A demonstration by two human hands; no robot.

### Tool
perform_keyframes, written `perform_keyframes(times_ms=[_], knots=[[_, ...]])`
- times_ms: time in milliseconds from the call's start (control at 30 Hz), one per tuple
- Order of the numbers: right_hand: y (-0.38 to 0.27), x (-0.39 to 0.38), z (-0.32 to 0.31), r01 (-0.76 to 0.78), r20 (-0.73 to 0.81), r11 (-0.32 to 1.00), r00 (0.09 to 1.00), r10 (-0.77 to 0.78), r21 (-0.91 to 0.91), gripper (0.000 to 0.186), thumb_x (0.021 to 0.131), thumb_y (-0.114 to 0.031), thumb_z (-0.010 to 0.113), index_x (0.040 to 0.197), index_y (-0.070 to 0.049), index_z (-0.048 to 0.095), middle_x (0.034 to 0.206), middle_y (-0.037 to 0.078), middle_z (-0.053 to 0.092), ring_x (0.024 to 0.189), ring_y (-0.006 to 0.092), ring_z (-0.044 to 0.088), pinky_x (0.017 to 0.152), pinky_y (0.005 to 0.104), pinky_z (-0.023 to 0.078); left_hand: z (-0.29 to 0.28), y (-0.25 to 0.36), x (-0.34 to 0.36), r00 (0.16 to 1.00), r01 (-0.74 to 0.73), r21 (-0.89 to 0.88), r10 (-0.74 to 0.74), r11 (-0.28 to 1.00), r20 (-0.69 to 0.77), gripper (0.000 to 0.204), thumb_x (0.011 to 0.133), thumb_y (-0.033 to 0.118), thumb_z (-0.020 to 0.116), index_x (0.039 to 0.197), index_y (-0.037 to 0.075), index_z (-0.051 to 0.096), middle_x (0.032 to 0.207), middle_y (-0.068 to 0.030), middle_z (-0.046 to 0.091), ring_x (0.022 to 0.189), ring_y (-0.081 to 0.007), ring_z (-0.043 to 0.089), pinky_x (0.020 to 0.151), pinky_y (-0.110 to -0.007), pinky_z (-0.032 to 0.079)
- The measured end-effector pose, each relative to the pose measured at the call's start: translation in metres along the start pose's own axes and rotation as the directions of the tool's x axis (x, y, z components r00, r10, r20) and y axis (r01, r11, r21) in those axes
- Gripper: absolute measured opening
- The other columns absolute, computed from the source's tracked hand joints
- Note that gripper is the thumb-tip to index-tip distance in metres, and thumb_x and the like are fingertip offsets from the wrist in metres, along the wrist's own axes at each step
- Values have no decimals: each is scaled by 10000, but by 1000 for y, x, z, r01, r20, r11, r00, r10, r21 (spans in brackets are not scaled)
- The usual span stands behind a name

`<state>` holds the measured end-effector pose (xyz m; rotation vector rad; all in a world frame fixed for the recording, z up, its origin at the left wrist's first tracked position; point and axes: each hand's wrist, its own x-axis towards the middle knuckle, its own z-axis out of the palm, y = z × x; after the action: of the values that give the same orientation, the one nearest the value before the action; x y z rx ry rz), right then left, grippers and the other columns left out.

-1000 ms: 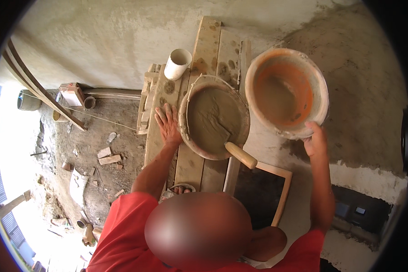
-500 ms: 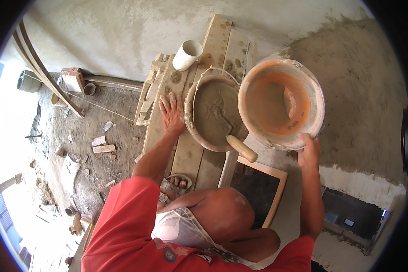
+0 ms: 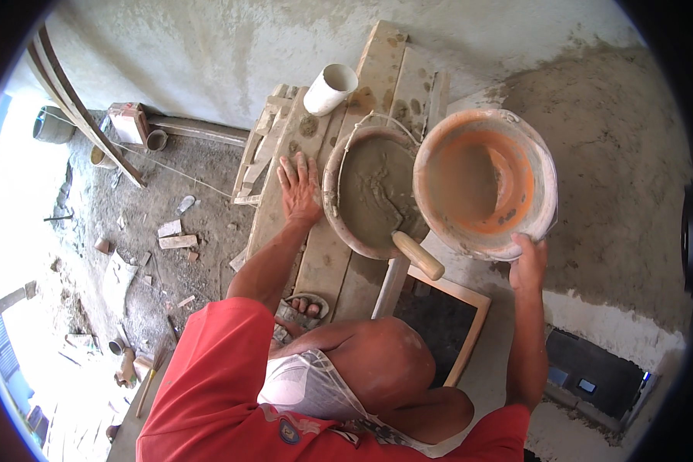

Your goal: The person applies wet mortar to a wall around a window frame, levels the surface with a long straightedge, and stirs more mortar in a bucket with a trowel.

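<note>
My left hand (image 3: 299,192) lies flat, fingers spread, on a wooden plank platform (image 3: 316,258), just left of a round pan of wet grey mortar (image 3: 366,192). A trowel with a pale wooden handle (image 3: 418,256) rests in the pan's near edge. My right hand (image 3: 528,263) grips the lower rim of an orange bucket (image 3: 481,181) smeared with mortar. The bucket is raised and tilted, its mouth facing me, and it overlaps the pan's right side. Inside, I see only a thin coat of grey mix.
A short white pipe piece (image 3: 329,88) lies on the planks at the back. A wall patch of fresh rough plaster (image 3: 616,177) is at the right, and a wood-framed opening (image 3: 448,316) is below the pan. Far below at the left is ground with rubble (image 3: 169,231).
The orange bucket has moved left and now overlaps the mortar pan, with my right hand under its rim. My left hand has stayed flat on the plank.
</note>
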<state>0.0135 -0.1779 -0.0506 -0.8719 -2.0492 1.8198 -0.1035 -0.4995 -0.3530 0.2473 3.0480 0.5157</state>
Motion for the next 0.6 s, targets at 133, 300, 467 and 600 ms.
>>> perform_keyframes(times_ms=[133, 300, 467, 600], knots=[[5, 1, -4, 25, -36, 999, 999, -26, -25, 496, 743, 22, 558, 1229, 51, 458, 1164, 126, 550, 1065, 229, 546, 943, 332, 417, 2, 0, 0, 1000, -10, 5, 10, 1000, -4, 725, 864, 405, 416, 1450, 19, 235, 1532, -190, 129, 1391, -484, 3, 1129, -549, -18], [6, -1, -5, 34, -58, 998, 998, -37, -51, 492, 745, 25, 555, 1226, 56, 460, 1162, 129, 551, 1062, 225, 545, 947, 329, 409, 3, 0, -1, 999, -17, -42, 15, 999, -36, 711, 871, 398, 414, 1446, 18, 242, 1531, -192, 125, 1391, -485, 5, 1128, -552, -16], [7, -2, -7, 29, -58, 998, 998, -32, -51, 484, 746, 25, 558, 1219, 61, 462, 1157, 130, 553, 1050, 225, 549, 936, 332, 419, 4, -1, -1, 1000, -17, -5, 17, 1000, -23, 697, 878, 390, 407, 1444, 16, 246, 1530, -194, 125, 1390, -485, 3, 1127, -553, -14], [10, -1, -7, 33, -77, 998, 996, -38, -58, 482, 745, 23, 559, 1217, 62, 464, 1155, 130, 553, 1050, 225, 549, 934, 331, 422, 4, -1, -1, 999, -15, -11, 15, 1000, -30, 691, 878, 377, 410, 1444, 16, 247, 1531, -194, 123, 1390, -486, 3, 1127, -554, -13]])
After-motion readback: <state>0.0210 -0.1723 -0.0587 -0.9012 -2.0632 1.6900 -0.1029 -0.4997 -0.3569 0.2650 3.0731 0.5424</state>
